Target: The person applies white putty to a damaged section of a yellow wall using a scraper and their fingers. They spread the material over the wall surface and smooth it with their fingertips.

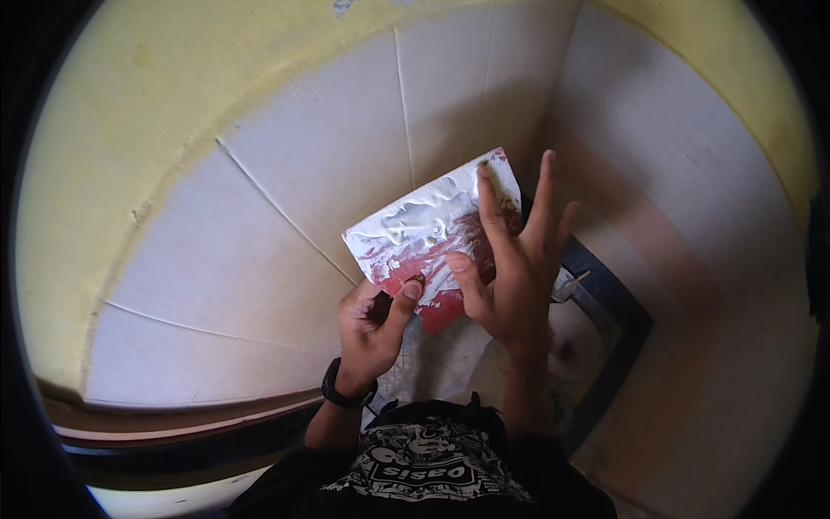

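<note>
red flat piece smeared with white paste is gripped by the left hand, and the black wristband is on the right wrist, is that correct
Not quite: the head view shows the black wristband on the wrist of the left hand, which does grip the red flat piece smeared with white paste.

That thin, flat, rectangular sheet [450,238] is red, smeared across its upper part with thick white paste [406,216] that thins to pinkish streaks lower down. The smooth tiled wall [303,156] here is pale greyish-white, ruled with brighter white seams [403,91], beneath a band of plain yellow wall [104,130]. A broad orange-brown strip [644,233] tints the pale right-hand wall [640,112]. The smooth wristband [332,385] is black; the cloth shirt [424,467] is black too, printed densely in white with drawings and lettering.
</note>
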Tool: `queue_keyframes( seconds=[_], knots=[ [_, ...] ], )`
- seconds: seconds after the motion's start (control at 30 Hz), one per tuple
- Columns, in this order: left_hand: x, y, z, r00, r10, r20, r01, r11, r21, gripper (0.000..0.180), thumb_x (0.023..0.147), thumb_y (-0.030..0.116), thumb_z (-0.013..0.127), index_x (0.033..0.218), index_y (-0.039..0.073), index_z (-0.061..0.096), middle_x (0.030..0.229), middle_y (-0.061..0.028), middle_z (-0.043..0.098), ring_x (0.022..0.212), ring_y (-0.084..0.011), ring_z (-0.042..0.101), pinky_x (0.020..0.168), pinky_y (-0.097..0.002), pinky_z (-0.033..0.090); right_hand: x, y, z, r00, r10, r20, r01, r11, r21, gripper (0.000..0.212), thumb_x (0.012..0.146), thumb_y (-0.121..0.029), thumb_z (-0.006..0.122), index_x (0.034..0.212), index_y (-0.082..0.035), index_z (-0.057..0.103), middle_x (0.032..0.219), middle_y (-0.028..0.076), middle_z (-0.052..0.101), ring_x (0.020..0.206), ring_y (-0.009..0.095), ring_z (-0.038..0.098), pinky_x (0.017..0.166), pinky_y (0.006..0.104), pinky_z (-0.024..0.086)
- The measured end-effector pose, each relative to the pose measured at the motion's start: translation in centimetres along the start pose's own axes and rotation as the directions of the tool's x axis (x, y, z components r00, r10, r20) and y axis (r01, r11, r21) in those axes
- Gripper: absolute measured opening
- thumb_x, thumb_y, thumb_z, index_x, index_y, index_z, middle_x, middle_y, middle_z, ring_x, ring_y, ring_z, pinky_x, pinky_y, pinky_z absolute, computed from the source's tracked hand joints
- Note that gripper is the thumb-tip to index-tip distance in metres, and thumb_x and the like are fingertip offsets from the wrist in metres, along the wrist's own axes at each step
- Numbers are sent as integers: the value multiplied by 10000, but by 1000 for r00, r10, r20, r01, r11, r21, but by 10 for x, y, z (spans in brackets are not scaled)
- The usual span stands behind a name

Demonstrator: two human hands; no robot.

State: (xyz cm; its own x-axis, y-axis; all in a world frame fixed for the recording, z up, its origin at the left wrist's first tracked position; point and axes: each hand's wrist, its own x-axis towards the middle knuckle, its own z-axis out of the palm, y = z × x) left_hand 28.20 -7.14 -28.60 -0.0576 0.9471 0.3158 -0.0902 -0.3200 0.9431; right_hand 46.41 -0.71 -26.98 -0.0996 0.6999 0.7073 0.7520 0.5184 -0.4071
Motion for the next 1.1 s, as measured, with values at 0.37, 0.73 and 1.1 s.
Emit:
queue_keyframes(
  seconds=[0.37, 0.73, 1.1],
  knots=[
    [2, -9, 0, 997, -7, 71, 3, 999, 46, 244, 1031, 42, 607, 1259, -38, 646, 1159, -69, 694, 1033, -107, 624, 882, -264, 510, -16, -18, 13, 997, -11, 78, 1, 992, 129, 740, 891, -599, 632, 1474, -147, 571, 1602, 404, 165, 1466, 559, 269, 1078, 811, 138],
    [22, -28, 9, 982, 179, 62, -186, 843, 505, 241, 939, -35, 641, 1178, -47, 662, 1194, -172, 665, 1071, -245, 692, 867, -334, 571, -15, -35, 38, 985, 65, 161, -138, 859, 493, 557, 1026, -405, 544, 1430, -24, 585, 1651, 341, 107, 1494, 497, 262, 1172, 677, 180],
    [42, -18, 16, 993, 11, -119, 16, 976, 218, 217, 1015, 52, 632, 1213, -20, 683, 1049, -51, 704, 848, -93, 650, 705, -256, 553, 154, 1, 16, 983, 180, 43, -100, 319, 943, 695, 1058, -439, 429, 1596, -16, 305, 1670, 321, 108, 1575, 366, 123, 1258, 447, 75]
  ],
)
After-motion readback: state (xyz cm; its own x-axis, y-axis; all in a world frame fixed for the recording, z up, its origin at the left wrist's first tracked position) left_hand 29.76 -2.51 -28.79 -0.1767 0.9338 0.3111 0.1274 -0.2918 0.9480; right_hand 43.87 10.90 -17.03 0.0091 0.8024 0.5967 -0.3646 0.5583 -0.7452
